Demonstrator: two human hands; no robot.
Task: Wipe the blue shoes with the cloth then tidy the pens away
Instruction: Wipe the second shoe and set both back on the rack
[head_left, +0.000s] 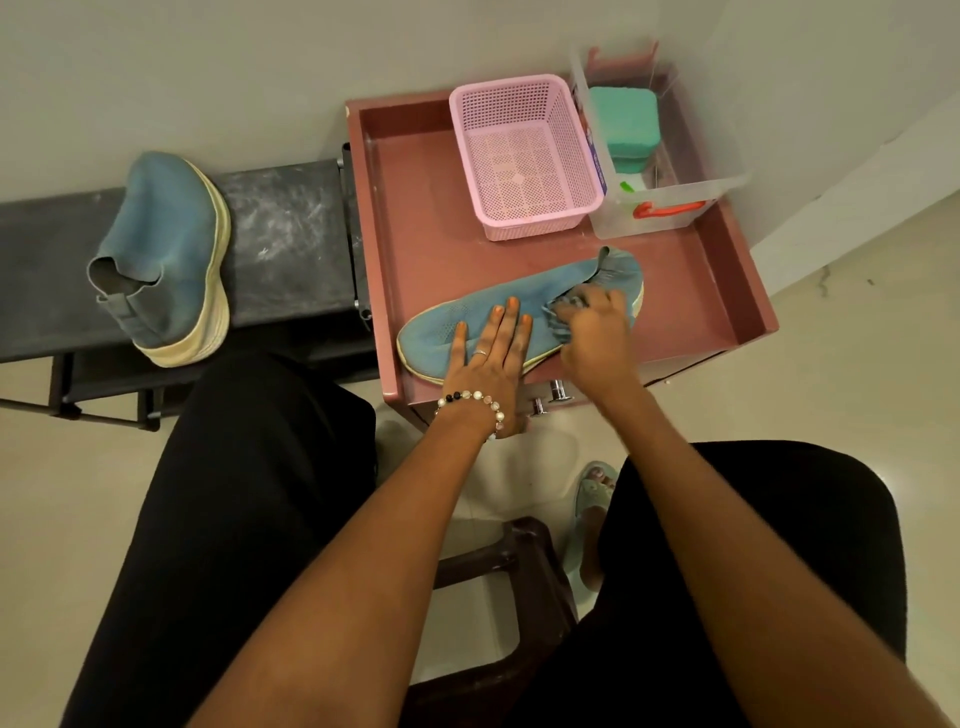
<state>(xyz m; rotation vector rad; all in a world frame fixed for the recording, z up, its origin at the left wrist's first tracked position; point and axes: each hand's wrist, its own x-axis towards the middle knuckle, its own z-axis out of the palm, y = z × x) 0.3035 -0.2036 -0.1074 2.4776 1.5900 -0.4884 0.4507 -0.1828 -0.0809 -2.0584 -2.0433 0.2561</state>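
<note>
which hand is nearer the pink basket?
Right. The right hand grips the cloth on the shoe's heel end, below the pink basket. The left hand presses the shoe's middle, farther off.

Blue shoe (467, 322) w/ cream sole, pink basket (524, 156), cloth (563, 312) prob. grey-blue.

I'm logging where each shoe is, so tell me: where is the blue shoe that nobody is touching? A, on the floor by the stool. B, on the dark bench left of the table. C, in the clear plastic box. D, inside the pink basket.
B: the untouched blue shoe sits on the dark bench, while the hands work on the other shoe on the reddish table.
</note>
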